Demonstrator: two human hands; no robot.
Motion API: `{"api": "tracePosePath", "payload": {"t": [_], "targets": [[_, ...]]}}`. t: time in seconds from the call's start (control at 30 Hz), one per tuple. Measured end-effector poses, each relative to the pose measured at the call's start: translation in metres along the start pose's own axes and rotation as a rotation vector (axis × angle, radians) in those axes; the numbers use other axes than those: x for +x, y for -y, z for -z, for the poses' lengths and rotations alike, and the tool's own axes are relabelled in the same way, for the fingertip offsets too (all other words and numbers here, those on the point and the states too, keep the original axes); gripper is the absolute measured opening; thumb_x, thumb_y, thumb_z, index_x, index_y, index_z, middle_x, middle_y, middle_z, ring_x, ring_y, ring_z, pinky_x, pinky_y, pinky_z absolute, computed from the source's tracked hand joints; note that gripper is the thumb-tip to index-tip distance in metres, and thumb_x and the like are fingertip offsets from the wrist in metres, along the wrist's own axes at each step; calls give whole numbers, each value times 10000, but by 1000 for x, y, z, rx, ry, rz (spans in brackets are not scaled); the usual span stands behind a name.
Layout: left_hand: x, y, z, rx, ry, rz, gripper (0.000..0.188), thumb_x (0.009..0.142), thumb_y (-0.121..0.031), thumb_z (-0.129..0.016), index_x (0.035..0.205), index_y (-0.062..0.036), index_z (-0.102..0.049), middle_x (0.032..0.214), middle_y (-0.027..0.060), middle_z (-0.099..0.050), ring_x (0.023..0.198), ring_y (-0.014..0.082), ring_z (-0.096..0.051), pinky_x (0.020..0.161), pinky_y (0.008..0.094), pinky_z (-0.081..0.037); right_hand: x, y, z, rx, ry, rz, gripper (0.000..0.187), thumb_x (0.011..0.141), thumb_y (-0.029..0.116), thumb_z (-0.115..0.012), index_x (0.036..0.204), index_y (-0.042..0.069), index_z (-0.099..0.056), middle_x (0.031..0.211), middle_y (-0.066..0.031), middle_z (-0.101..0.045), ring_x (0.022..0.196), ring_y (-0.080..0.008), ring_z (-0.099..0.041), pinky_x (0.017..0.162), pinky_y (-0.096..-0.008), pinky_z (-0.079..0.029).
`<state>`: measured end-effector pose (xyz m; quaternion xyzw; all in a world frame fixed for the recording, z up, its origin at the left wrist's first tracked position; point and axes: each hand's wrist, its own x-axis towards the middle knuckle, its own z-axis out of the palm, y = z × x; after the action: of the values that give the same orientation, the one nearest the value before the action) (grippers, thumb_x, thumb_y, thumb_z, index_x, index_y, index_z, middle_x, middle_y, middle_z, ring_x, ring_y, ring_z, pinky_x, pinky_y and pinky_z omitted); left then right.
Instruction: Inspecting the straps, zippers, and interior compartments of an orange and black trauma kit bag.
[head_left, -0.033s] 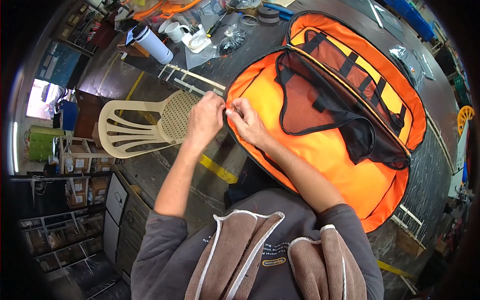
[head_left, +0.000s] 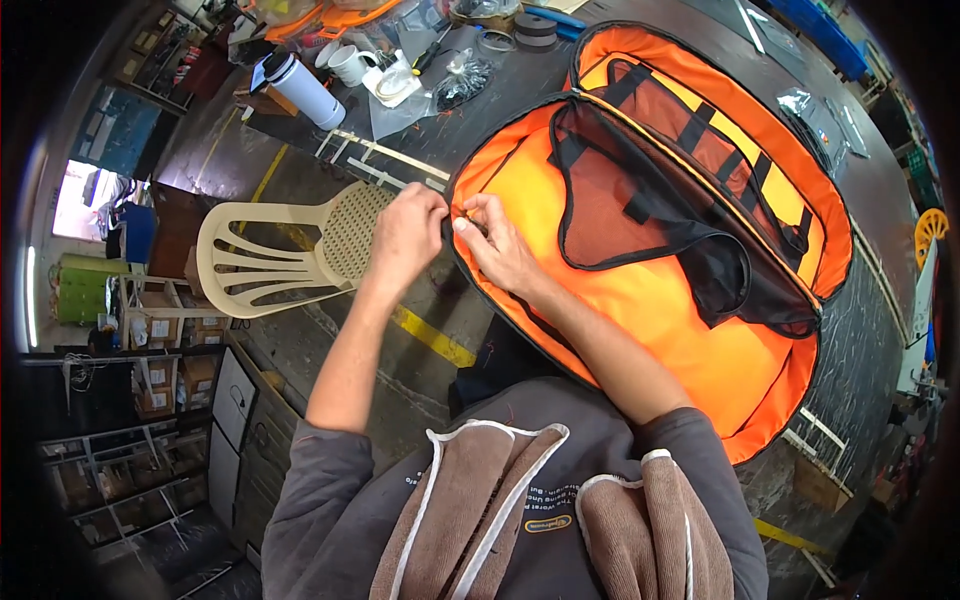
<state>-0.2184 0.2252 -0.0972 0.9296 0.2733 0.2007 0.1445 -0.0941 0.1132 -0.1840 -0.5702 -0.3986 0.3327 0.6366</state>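
Note:
A large orange bag (head_left: 640, 330) with black edging lies unzipped and spread wide. Black mesh pockets (head_left: 625, 215) are inside it. At the bag's left rim, my right hand (head_left: 497, 250) is closed, thumb and fingers pinching the orange edge from the inner side. My left hand (head_left: 407, 228) is closed just outside that same rim, its fingertips close to the right hand's. What the left fingers grip is too small and hidden to make out.
The bag rests on a dark worktable (head_left: 870, 250). A beige plastic chair (head_left: 270, 255) stands at the left. Toward the table's far left are a white bottle (head_left: 305, 90), a mug (head_left: 348, 65) and a bag of small black parts (head_left: 463, 80). Shelves with boxes (head_left: 155, 385) line the left.
My left hand has shifted very slightly to the left, a little away from the bag's rim. The right hand and the bag look almost the same.

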Motion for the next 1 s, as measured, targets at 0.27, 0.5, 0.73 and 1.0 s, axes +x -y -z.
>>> {"api": "tracePosePath", "payload": {"t": [0.27,0.5,0.73,1.0], "targets": [[8,40,-11,-715,288,544,119,1029,-110,-691,1021,-2,-739,851,1,-715,740,75,-646,685,226,-519,-4,-12,10,-208,-70,178,243,1005,232,-705,1101,27,-615,986,-150,-713,798,-288,-678,704,-409,-533],[8,31,-10,-822,231,578,128,991,-124,-746,1000,3,-742,830,-2,-706,694,67,-623,650,222,-499,-4,-13,-6,-33,-83,74,232,992,201,-739,1059,6,-632,928,-123,-714,757,-205,-650,678,-370,-523],[9,30,-13,-697,157,537,129,970,-134,-767,952,-7,-754,789,-13,-686,663,53,-572,614,230,-475,-5,-10,-10,-9,-64,7,204,1022,150,-714,1103,-17,-629,981,-80,-715,917,-125,-684,783,-310,-556],[11,24,-18,-496,127,433,119,977,-131,-760,951,-15,-757,770,-49,-652,664,29,-501,589,225,-403,-7,-18,-18,67,-82,-11,212,1037,168,-697,1111,-16,-621,991,-68,-709,917,-116,-670,796,-305,-552]]}}
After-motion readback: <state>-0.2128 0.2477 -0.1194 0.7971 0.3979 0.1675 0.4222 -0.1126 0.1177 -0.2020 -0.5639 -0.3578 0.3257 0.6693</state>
